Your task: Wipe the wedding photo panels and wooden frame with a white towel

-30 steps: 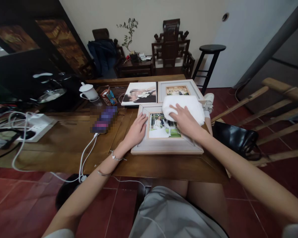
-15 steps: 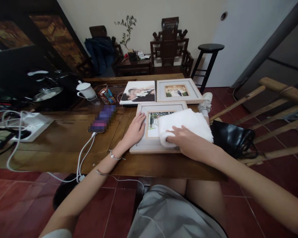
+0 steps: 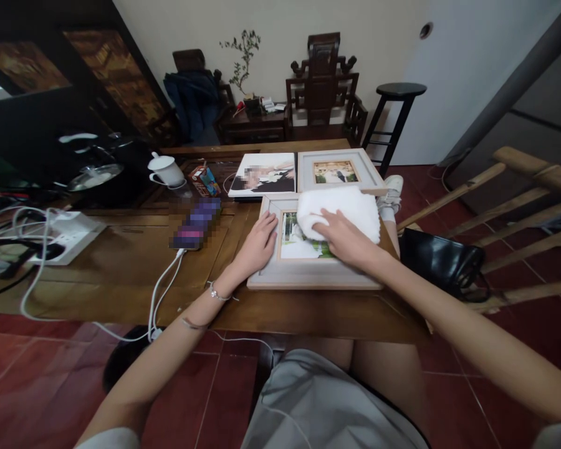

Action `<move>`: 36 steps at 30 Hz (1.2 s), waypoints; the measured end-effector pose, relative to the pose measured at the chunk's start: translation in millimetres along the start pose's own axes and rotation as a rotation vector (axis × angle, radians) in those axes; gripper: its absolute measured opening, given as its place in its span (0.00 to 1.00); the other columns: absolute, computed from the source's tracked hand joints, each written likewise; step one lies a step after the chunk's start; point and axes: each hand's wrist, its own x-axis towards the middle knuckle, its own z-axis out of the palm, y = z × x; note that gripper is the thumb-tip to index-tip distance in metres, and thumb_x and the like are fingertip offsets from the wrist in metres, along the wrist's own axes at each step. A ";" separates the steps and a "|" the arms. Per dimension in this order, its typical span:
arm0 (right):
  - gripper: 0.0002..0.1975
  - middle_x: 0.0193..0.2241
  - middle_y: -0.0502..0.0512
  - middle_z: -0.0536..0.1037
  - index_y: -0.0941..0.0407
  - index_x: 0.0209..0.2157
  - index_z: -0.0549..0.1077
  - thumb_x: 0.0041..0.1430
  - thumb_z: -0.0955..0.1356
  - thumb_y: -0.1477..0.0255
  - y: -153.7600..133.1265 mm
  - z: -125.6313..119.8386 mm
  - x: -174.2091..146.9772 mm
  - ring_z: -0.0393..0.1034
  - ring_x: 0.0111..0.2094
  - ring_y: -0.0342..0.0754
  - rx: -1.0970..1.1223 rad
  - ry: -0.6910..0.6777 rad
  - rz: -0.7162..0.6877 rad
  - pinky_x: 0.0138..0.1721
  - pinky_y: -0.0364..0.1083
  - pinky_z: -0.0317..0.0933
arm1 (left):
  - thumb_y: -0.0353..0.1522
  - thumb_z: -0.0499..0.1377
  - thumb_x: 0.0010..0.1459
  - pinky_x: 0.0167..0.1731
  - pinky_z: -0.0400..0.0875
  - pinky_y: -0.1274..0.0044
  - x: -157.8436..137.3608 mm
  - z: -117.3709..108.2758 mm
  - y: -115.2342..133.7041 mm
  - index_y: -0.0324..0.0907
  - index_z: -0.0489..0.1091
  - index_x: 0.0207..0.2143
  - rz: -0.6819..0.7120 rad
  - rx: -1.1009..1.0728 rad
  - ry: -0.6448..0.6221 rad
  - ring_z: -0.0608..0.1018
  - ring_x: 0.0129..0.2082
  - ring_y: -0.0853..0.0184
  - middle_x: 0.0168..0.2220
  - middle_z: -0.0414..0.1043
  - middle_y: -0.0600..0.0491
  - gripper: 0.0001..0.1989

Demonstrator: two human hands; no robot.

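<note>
A picture frame (image 3: 320,274) with a pale border lies flat on the wooden table in front of me, a photo (image 3: 297,243) set in its middle. My left hand (image 3: 260,243) rests on the frame's left edge, its fingers stretched out flat. A folded, fluffy white towel (image 3: 350,212) lies over the frame's upper right and hides part of the photo. My right hand (image 3: 343,234) presses on that towel with fingers curled over its near left fold. Some fingertips sink into the pile and are hidden.
Behind it lie a second frame (image 3: 376,179) and a photo album (image 3: 287,174). To the left are a phone (image 3: 196,223) on a white cable, a drink carton (image 3: 206,181), a lidded cup (image 3: 167,171) and a power strip (image 3: 72,237). A black bag (image 3: 439,259) sits right, by a wooden chair (image 3: 533,168).
My right hand and the towel have moved away from me and slightly left, baring the frame's lower right. My left hand keeps its place on the left edge.
</note>
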 end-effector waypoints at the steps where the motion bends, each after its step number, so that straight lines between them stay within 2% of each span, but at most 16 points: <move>1: 0.29 0.59 0.66 0.65 0.59 0.49 0.70 0.46 0.58 0.90 9.2 2.6 8.5 0.56 0.61 0.63 -0.022 0.037 0.017 0.58 0.64 0.51 | 0.32 0.45 0.65 0.64 0.53 0.59 0.0 0.1 -0.3 0.30 0.64 0.57 0.001 -0.001 0.000 0.58 0.65 0.55 0.61 0.62 0.37 0.22; 5: 0.33 0.63 0.66 0.60 0.61 0.54 0.67 0.46 0.56 0.92 33.6 10.1 35.8 0.50 0.63 0.65 -0.129 0.112 0.068 0.57 0.67 0.50 | 0.32 0.46 0.65 0.64 0.53 0.60 0.0 0.2 -1.0 0.29 0.64 0.57 0.001 -0.013 0.005 0.58 0.65 0.55 0.61 0.62 0.37 0.22; 9: 0.32 0.63 0.64 0.60 0.61 0.52 0.68 0.48 0.55 0.93 24.3 14.0 41.6 0.46 0.64 0.68 -0.192 0.035 0.032 0.57 0.71 0.47 | 0.32 0.46 0.65 0.64 0.53 0.60 0.1 0.4 -0.9 0.30 0.65 0.57 -0.003 -0.023 0.007 0.58 0.65 0.55 0.61 0.62 0.37 0.22; 15: 0.27 0.61 0.65 0.63 0.59 0.50 0.70 0.51 0.58 0.91 -27.5 -1.4 5.8 0.52 0.62 0.69 -0.113 -0.171 -0.107 0.55 0.70 0.52 | 0.31 0.47 0.64 0.64 0.54 0.60 0.2 3.2 -1.4 0.30 0.65 0.56 -0.002 -0.027 0.037 0.59 0.65 0.55 0.61 0.63 0.38 0.21; 20: 0.25 0.60 0.61 0.66 0.56 0.49 0.70 0.53 0.58 0.88 -59.0 -21.1 -33.2 0.59 0.59 0.62 0.037 -0.210 -0.250 0.54 0.63 0.57 | 0.31 0.46 0.64 0.64 0.54 0.60 0.6 1.7 -0.1 0.30 0.65 0.56 -0.005 -0.015 0.027 0.59 0.65 0.55 0.61 0.63 0.38 0.22; 24: 0.25 0.60 0.60 0.65 0.56 0.49 0.70 0.52 0.59 0.88 -67.7 -24.0 -40.5 0.58 0.59 0.61 0.091 -0.211 -0.259 0.54 0.62 0.57 | 0.31 0.46 0.64 0.63 0.55 0.59 0.8 0.3 0.9 0.32 0.65 0.56 -0.002 -0.011 0.024 0.59 0.65 0.55 0.61 0.63 0.40 0.21; 27: 0.25 0.59 0.61 0.67 0.56 0.49 0.70 0.51 0.60 0.88 -63.1 -14.6 -31.4 0.58 0.60 0.61 0.083 -0.185 -0.230 0.54 0.62 0.57 | 0.30 0.45 0.64 0.63 0.55 0.60 0.7 1.1 -0.1 0.32 0.65 0.56 0.007 -0.002 0.026 0.59 0.65 0.56 0.61 0.63 0.40 0.21; 29: 0.26 0.60 0.63 0.65 0.56 0.51 0.70 0.51 0.61 0.88 -53.7 -5.7 -21.6 0.54 0.62 0.62 0.042 -0.155 -0.207 0.57 0.64 0.54 | 0.29 0.45 0.63 0.64 0.54 0.60 0.5 2.3 -1.7 0.30 0.65 0.56 0.020 0.001 0.030 0.59 0.65 0.55 0.60 0.63 0.38 0.22; 33: 0.27 0.63 0.66 0.60 0.58 0.54 0.68 0.54 0.59 0.89 -22.9 4.5 5.3 0.47 0.65 0.63 -0.066 -0.100 -0.130 0.59 0.69 0.47 | 0.28 0.45 0.63 0.63 0.55 0.58 -0.1 4.7 -5.7 0.32 0.65 0.56 0.036 -0.009 0.039 0.59 0.65 0.55 0.60 0.64 0.39 0.22; 36: 0.26 0.64 0.66 0.57 0.57 0.54 0.67 0.57 0.57 0.89 0.1 2.6 30.8 0.46 0.66 0.64 -0.168 0.002 -0.068 0.59 0.71 0.46 | 0.29 0.45 0.63 0.63 0.55 0.58 -0.6 5.5 -7.6 0.34 0.65 0.57 0.037 -0.021 0.043 0.59 0.65 0.55 0.60 0.63 0.40 0.22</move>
